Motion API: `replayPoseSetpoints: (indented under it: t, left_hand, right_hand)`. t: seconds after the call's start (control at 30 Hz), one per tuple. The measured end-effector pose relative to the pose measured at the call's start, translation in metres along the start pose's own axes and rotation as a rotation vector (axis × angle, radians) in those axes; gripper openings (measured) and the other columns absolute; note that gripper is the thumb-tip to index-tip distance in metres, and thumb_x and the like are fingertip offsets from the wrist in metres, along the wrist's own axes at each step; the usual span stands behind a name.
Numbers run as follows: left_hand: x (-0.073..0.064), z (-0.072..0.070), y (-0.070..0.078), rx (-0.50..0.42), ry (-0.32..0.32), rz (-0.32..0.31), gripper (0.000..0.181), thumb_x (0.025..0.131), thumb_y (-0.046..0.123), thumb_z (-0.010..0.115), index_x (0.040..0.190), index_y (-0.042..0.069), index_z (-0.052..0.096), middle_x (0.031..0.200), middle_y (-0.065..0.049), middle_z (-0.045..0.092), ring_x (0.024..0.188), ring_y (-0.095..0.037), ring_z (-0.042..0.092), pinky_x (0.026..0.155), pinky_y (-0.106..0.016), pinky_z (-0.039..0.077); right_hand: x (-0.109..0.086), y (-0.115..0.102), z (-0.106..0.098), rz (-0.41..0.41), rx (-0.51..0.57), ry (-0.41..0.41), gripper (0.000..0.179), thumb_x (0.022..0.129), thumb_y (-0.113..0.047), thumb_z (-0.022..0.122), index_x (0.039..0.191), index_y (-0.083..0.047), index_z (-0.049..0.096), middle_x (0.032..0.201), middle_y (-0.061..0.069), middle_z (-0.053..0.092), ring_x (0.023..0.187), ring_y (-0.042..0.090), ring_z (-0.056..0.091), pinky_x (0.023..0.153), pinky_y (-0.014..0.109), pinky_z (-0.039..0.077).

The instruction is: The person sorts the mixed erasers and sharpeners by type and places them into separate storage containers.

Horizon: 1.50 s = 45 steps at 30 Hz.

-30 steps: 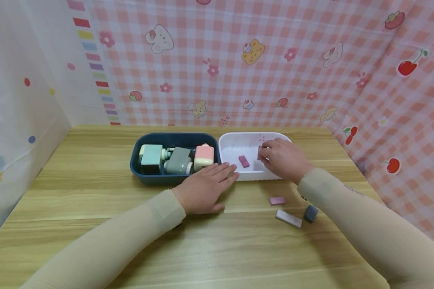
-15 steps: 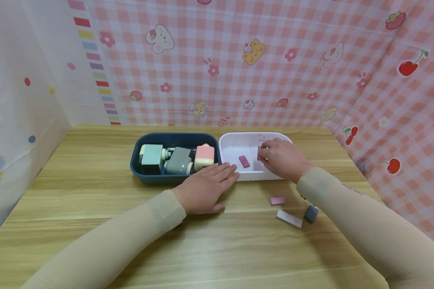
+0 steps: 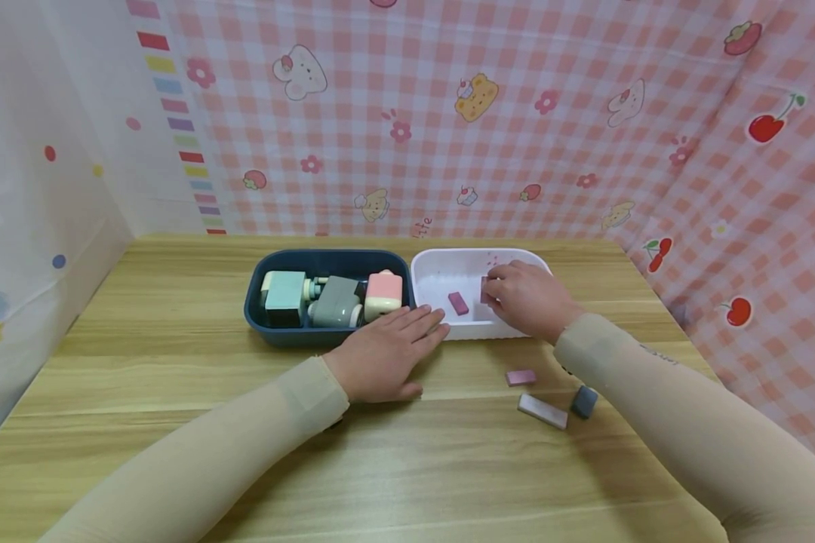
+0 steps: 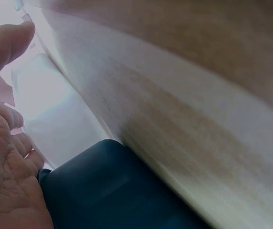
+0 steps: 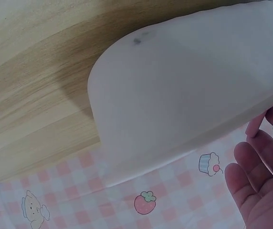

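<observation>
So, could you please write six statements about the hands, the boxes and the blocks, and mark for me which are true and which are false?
1. The right hand holds a pink block. True.
2. Another pink block lies in the white box. True.
3. The blue box is empty. False: it contains several toys.
4. The left hand grips the white box from inside. False: it lies with straight fingers over the near edges of the boxes.
5. A white block and a dark block lie on the table. True.
6. The two boxes stand far apart. False: they are side by side.
</observation>
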<state>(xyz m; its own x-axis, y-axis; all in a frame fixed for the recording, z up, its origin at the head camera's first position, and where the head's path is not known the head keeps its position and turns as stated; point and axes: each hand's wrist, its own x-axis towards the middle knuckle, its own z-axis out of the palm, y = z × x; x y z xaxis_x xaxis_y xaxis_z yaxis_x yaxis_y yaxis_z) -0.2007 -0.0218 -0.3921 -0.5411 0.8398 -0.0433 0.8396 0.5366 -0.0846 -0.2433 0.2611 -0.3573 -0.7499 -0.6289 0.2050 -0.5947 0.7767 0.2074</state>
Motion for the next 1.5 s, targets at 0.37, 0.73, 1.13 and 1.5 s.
replayPoseSetpoints:
  t: [0.37, 0.73, 1.13, 1.5]
  left_hand:
    - [0.0, 0.0, 0.0, 0.003, 0.0, 0.001, 0.091, 0.099, 0.058, 0.063, 0.169, 0.017, 0.024, 0.178, -0.005, 0.018, 0.165, -0.024, 0.016, 0.135, -0.04, 0.014]
    - [0.0, 0.0, 0.0, -0.007, -0.002, -0.001, 0.09, 0.099, 0.057, 0.064, 0.169, 0.017, 0.024, 0.178, -0.005, 0.018, 0.166, -0.025, 0.015, 0.135, -0.04, 0.014]
    - [0.0, 0.0, 0.0, -0.004, 0.0, 0.003, 0.091, 0.099, 0.057, 0.064, 0.169, 0.017, 0.024, 0.178, -0.005, 0.018, 0.166, -0.025, 0.015, 0.135, -0.04, 0.014]
    - [0.0, 0.0, 0.0, 0.002, 0.004, 0.0, 0.091, 0.099, 0.057, 0.064, 0.169, 0.016, 0.024, 0.178, -0.006, 0.018, 0.165, -0.025, 0.016, 0.135, -0.04, 0.015]
  right_hand:
    - [0.001, -0.002, 0.0, -0.021, 0.018, -0.001, 0.004, 0.094, -0.014, 0.078, 0.094, -0.01, 0.078, 0.105, 0.01, 0.078, 0.102, 0.032, 0.072, 0.098, 0.047, 0.059]
    - [-0.001, 0.001, -0.001, -0.006, 0.0, -0.044, 0.014, 0.095, -0.014, 0.077, 0.107, -0.007, 0.081, 0.123, 0.016, 0.076, 0.117, 0.036, 0.07, 0.107, 0.05, 0.055]
    - [-0.014, -0.002, -0.009, 0.005, 0.024, -0.012, 0.018, 0.093, -0.013, 0.079, 0.109, -0.006, 0.081, 0.123, 0.015, 0.076, 0.115, 0.036, 0.07, 0.106, 0.049, 0.056]
    - [-0.03, -0.016, -0.028, 0.005, 0.067, 0.007, 0.023, 0.091, -0.016, 0.083, 0.111, -0.005, 0.081, 0.112, 0.011, 0.079, 0.107, 0.033, 0.072, 0.101, 0.048, 0.058]
